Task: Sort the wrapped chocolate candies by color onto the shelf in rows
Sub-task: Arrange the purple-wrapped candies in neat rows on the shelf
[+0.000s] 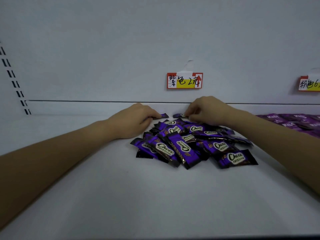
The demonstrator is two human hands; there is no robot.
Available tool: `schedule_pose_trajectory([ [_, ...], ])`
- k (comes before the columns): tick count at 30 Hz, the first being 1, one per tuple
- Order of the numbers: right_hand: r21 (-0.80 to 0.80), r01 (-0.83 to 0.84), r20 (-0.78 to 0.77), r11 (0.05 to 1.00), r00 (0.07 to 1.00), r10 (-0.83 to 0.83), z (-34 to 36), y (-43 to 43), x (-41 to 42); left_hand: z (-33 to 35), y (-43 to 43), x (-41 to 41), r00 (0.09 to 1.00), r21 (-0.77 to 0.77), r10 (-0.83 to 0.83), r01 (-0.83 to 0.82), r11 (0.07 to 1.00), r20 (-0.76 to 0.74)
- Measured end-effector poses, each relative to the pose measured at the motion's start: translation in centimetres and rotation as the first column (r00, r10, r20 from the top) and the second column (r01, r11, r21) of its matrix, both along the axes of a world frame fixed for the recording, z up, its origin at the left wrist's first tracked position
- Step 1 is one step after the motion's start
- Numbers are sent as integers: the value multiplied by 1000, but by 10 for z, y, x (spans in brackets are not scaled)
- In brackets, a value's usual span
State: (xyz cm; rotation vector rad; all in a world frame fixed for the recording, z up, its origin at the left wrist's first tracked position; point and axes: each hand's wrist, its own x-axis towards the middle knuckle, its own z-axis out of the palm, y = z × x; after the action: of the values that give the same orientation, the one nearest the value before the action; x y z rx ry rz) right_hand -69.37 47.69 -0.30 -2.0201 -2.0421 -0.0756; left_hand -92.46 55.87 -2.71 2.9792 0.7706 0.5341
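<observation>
Both forearms stretch across the white shelf [138, 196] toward its back edge. The left hand [136, 118] lies palm down, its fingers curled over one end of a purple candy [163, 116], whose other end pokes out past the fingertips. Just beside it, the right hand [207, 110] arches knuckles up, thumb and fingers pinching a second candy [180, 115] low on the shelf. Between the wrists, nearer the person, lies a loose pile of Choco candies [190, 144], overlapping one another. Above the right hand's fingertips a price label [184, 80] is taped to the back wall [121, 49]. Out past the right forearm lie paler purple wrappers [290, 121], with another label [310, 83] above them.
</observation>
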Motion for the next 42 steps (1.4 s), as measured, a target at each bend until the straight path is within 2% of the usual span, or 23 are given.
schedule_pose_trajectory([
  [8, -64, -92, -69, 994, 994, 88, 3, -3, -7, 1, -3, -1, 999, -26, 52, -52, 998, -12],
  [10, -45, -104, -78, 994, 992, 100, 9, -5, -8, 1, -4, 0, 998, -20, 41, -40, 999, 49],
  [13, -33, -159, -228, 987, 962, 148, 21, -13, -14, 6, -12, 6, 986, -100, -52, 68, 993, 155],
  [16, -151, -210, -261, 966, 951, 166, 21, -17, -25, 9, -20, 13, 992, -180, -88, 102, 978, 85],
  [18, -163, -215, -309, 963, 938, 157, 20, -16, -27, 9, -21, 13, 997, -215, -54, 64, 974, 53],
  [21, -164, -208, -415, 964, 902, 123, 22, -18, -18, 11, -22, 8, 996, -282, -45, 65, 957, 79],
  [23, -200, -219, -463, 955, 880, 105, 22, -20, -14, 12, -24, 6, 998, -274, -45, 55, 960, 46],
  [29, -350, -247, -454, 904, 888, 67, 25, -25, -20, 17, -33, 2, 995, -260, -95, 99, 960, 30],
  [34, -506, -322, -462, 800, 884, 64, 35, -38, -24, 25, -46, 0, 986, -311, -165, 162, 936, 20],
  [36, -485, -355, -536, 799, 843, 49, 37, -39, -23, 26, -48, -1, 984, -349, -170, 179, 920, 58],
  [39, -370, -349, -675, 861, 737, 9, 38, -35, -16, 32, -47, -6, 984, -406, -137, 172, 897, 114],
  [42, -270, -305, -797, 913, 603, -34, 38, -31, -6, 36, -46, -12, 993, -474, -90, 114, 873, 73],
])
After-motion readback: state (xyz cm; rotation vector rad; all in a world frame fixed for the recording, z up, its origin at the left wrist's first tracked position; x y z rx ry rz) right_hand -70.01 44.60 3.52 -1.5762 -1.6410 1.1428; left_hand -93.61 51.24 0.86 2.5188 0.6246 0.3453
